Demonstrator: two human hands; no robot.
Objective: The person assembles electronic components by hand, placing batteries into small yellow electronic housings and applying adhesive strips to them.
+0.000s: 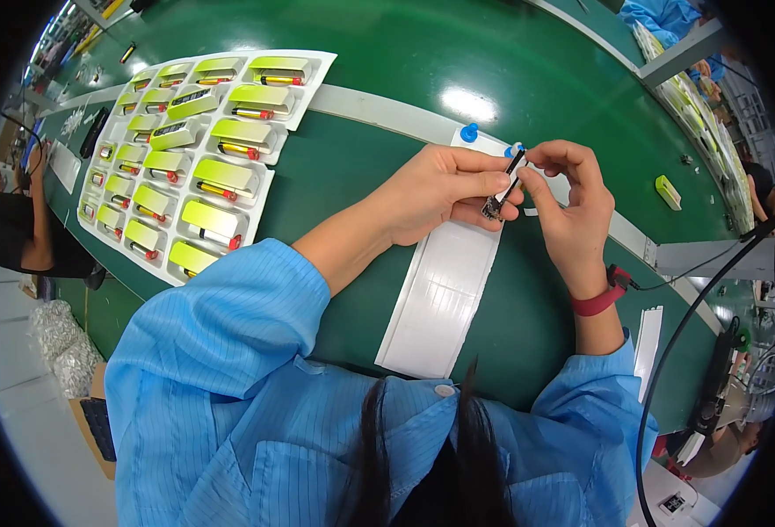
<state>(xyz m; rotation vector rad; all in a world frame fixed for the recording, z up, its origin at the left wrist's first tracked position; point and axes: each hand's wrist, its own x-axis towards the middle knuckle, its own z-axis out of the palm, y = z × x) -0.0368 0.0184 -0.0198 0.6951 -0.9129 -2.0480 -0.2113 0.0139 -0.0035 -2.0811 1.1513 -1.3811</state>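
My left hand (445, 189) pinches a small, narrow black part (512, 169) between thumb and fingers, above the bench. A dark, detailed lump shows at the part's lower end, too small to make out. My right hand (576, 206) is closed beside the part's upper end, thumb and forefinger pressed together; what sits between those fingertips, perhaps a small white piece, is unclear. Beneath both hands lies a long sheet of glossy white strips (436, 294). Two blue caps or knobs, one of them a blue cap (468, 133), stand by the sheet's far end.
On the left, white moulded trays (320, 68) hold many yellow-green shells with red-ended yellow cylinders. A single yellow-green shell (668, 192) lies at the right. A red wrist strap (600, 297) with a cord circles my right wrist. A black cable (669, 360) hangs at right. Other people sit nearby.
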